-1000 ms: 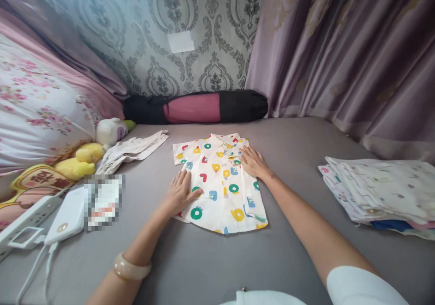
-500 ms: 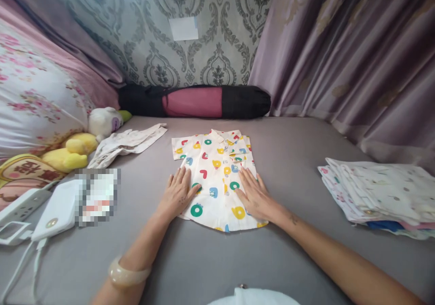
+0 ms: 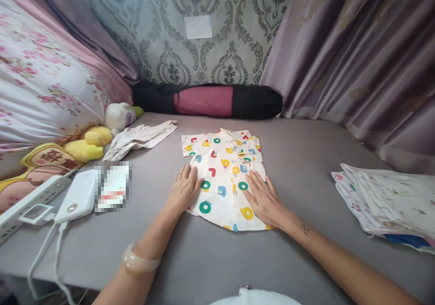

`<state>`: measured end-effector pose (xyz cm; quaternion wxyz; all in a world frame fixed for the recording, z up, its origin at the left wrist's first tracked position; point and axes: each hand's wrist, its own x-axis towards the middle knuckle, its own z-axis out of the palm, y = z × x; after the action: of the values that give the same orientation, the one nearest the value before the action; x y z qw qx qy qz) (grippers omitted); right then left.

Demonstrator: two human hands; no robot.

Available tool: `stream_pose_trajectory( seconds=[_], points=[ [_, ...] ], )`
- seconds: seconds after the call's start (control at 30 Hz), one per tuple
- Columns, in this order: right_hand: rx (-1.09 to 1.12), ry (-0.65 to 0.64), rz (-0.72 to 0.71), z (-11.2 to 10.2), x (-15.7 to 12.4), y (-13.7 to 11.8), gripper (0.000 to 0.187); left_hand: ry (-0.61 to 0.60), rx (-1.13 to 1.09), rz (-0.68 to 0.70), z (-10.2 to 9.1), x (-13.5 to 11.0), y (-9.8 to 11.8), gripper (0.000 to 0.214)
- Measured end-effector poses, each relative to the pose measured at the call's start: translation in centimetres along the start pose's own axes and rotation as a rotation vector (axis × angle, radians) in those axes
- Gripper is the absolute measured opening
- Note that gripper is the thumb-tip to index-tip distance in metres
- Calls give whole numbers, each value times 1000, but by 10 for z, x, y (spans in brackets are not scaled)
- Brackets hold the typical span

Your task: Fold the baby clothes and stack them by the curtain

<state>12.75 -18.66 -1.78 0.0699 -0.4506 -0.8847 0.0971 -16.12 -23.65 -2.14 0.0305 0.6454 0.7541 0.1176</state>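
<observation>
A small white short-sleeved shirt (image 3: 222,173) with colourful letter prints lies spread out in front of me, collar away from me and hem towards me. My left hand (image 3: 185,187) rests flat along its left edge, fingers pointing forward. On the lower right part of the shirt lies my right hand (image 3: 264,196), palm down with the fingers somewhat apart. Neither hand grips the cloth. The shirt's right sleeve looks creased near the chest, and the cloth under both palms is hidden.
A stack of folded clothes (image 3: 384,205) sits at the right. To the left are a crumpled pale garment (image 3: 139,137), plush toys (image 3: 84,148), a power strip (image 3: 32,200) and a white power bank (image 3: 77,196) with cables. A black and pink rolled bag (image 3: 204,101) lies along the wall.
The whole view has shifted, so everything appears further right. My left hand's fingers have drawn closer together at the shirt's edge; the right hand stays about where it was on the cloth.
</observation>
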Motion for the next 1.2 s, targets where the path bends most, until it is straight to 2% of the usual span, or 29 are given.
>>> stream_pose_trajectory(
  seconds=[0.13, 0.3, 0.43, 0.57, 0.7, 1.0, 1.2],
  points=[
    [19, -42, -79, -4, 4, -13, 62, 97, 6, -71, -11, -1, -4, 40],
    [42, -86, -248, -9, 26, -51, 61, 116, 55, -193, -23, -4, -6, 27],
    [64, -149, -298, -1, 50, -80, 65, 113, 59, -202, -21, -5, -5, 25],
    [86, -176, -320, 10, 70, -92, 67, 89, 10, -224, -17, -5, -4, 23],
    [80, -182, -259, 15, 99, -93, 69, 71, -44, -246, -15, -4, -5, 21],
    [45, -112, -78, 25, 184, -83, 66, 105, -134, -289, -13, -2, -9, 16],
    [26, -92, -6, 27, 226, -79, 64, 88, -207, -342, -17, -2, -8, 17]
  ],
)
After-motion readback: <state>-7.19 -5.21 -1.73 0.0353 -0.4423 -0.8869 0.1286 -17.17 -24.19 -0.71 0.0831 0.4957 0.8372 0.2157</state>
